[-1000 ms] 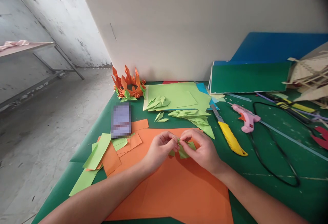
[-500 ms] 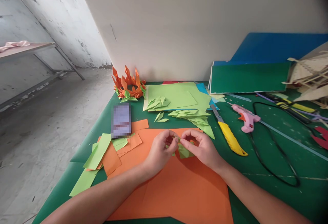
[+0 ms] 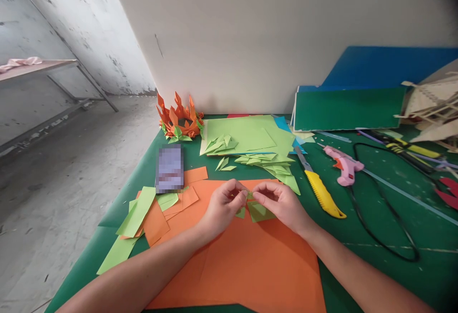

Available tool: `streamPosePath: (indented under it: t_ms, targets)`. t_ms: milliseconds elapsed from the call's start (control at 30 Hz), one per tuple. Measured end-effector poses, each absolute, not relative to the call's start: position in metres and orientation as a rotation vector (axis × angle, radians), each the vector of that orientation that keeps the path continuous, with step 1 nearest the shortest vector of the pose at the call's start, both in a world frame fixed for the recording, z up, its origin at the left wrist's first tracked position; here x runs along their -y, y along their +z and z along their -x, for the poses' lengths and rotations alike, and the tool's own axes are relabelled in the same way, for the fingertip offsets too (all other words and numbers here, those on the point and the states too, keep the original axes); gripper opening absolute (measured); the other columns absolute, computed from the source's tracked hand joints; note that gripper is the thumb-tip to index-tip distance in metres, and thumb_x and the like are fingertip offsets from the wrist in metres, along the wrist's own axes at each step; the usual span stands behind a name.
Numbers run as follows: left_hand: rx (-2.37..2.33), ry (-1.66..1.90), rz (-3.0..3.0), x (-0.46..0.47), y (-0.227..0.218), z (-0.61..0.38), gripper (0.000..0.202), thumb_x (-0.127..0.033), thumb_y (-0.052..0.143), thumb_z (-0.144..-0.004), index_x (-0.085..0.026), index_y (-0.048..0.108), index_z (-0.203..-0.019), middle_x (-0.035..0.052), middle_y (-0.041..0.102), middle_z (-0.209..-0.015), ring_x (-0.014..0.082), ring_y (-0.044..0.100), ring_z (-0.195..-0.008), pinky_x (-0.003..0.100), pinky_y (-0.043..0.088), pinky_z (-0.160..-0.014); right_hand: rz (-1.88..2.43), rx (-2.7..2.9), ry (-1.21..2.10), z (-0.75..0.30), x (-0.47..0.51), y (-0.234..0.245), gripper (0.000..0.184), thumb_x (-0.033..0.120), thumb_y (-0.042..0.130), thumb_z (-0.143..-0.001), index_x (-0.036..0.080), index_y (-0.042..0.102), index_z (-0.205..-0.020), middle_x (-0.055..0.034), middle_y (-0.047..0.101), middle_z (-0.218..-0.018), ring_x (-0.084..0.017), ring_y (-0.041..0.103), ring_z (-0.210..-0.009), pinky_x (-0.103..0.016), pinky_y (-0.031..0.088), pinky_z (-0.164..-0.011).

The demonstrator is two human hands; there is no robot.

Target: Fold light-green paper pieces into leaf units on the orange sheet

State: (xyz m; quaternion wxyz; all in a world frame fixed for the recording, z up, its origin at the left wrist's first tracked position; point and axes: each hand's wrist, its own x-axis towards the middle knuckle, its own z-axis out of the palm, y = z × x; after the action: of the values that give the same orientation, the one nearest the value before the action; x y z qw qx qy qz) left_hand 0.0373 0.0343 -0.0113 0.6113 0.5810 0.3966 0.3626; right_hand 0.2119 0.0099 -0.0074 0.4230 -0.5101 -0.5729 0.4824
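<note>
My left hand [image 3: 226,208] and my right hand [image 3: 281,207] meet above a large orange paper sheet [image 3: 250,260]. Both are closed in a pinch on a small piece of green paper [image 3: 249,194], mostly hidden by my fingers. Beneath them, a green paper square [image 3: 260,211] lies on the orange sheet. Beyond my hands is a pile of folded green paper leaves [image 3: 266,159], with more folded leaves [image 3: 221,145] on a stack of green paper [image 3: 246,131].
An orange paper crown [image 3: 181,119] and a blurred-out rectangular object [image 3: 169,168] stand at left, near loose paper strips [image 3: 137,212]. To the right lie a yellow utility knife [image 3: 324,193], a pink glue gun [image 3: 342,164] and its black cord [image 3: 384,251]. Boards [image 3: 348,109] lean behind.
My fingertips have shifted slightly, and the small green paper between them shows a little more. More of the green square below is visible. Everything else stays in place.
</note>
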Motion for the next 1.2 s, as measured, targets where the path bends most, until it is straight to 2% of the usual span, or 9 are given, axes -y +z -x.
streamPosePath:
  t_ms: [333,633,800,933,1100,1200]
  targets:
    - [-0.888,0.761,-1.220,-0.035,-0.008,-0.037,0.024,-0.039,0.054,-0.088,-0.016,0.053,-0.081,0.0008,0.060,-0.065,0.0123,0.057,-0.058,0.022,0.044,-0.050,1.301,1.519,1.043,-0.211,-0.007,-0.004,0.014,0.030,0.055,-0.085,0.019,0.058,-0.076,-0.0007,0.058,-0.074,-0.015,0.053,-0.070,-0.026,0.044,-0.065]
    - [-0.948,0.761,-1.104,-0.031,-0.003,-0.043,0.011,-0.026,0.055,-0.079,-0.018,0.049,-0.076,-0.0029,0.055,-0.059,0.0093,0.051,-0.052,0.018,0.038,-0.044,1.275,1.599,1.061,-0.206,-0.004,0.001,0.012,0.023,0.053,-0.081,0.020,0.051,-0.070,0.0011,0.052,-0.068,-0.014,0.047,-0.065,-0.025,0.040,-0.060]
    - [-0.867,0.710,-1.223,-0.030,-0.002,-0.041,0.025,-0.041,0.054,-0.087,-0.017,0.052,-0.082,-0.0002,0.057,-0.065,0.0113,0.056,-0.058,0.021,0.044,-0.051,1.256,1.563,1.086,-0.211,-0.007,-0.002,0.012,0.023,0.050,-0.081,0.020,0.048,-0.069,0.0021,0.048,-0.068,-0.013,0.044,-0.064,-0.024,0.038,-0.058]
    - [-0.881,0.658,-1.377,-0.034,-0.004,-0.035,0.034,-0.049,0.060,-0.084,-0.016,0.055,-0.079,0.0003,0.056,-0.070,0.0109,0.055,-0.061,0.022,0.045,-0.054,1.244,1.608,1.116,-0.214,-0.007,-0.005,0.012,0.021,0.052,-0.081,0.020,0.049,-0.070,0.0023,0.048,-0.068,-0.013,0.044,-0.065,-0.024,0.038,-0.059]
    - [-0.953,0.736,-1.345,-0.041,-0.006,-0.032,0.039,-0.055,0.059,-0.083,-0.017,0.053,-0.078,-0.0011,0.056,-0.065,0.0102,0.053,-0.058,0.021,0.043,-0.051,1.268,1.491,1.194,-0.219,-0.011,-0.004,0.019,0.036,0.061,-0.084,0.018,0.061,-0.079,-0.0018,0.060,-0.077,-0.016,0.054,-0.073,-0.026,0.044,-0.066]
    - [-0.965,0.783,-1.332,-0.043,-0.007,-0.033,0.039,-0.054,0.060,-0.083,-0.017,0.051,-0.077,-0.0009,0.058,-0.065,0.0100,0.054,-0.059,0.020,0.042,-0.053,1.243,1.466,1.231,-0.223,-0.014,-0.004,0.024,0.041,0.061,-0.085,0.018,0.061,-0.076,-0.0010,0.058,-0.075,-0.015,0.054,-0.072,-0.025,0.045,-0.066]
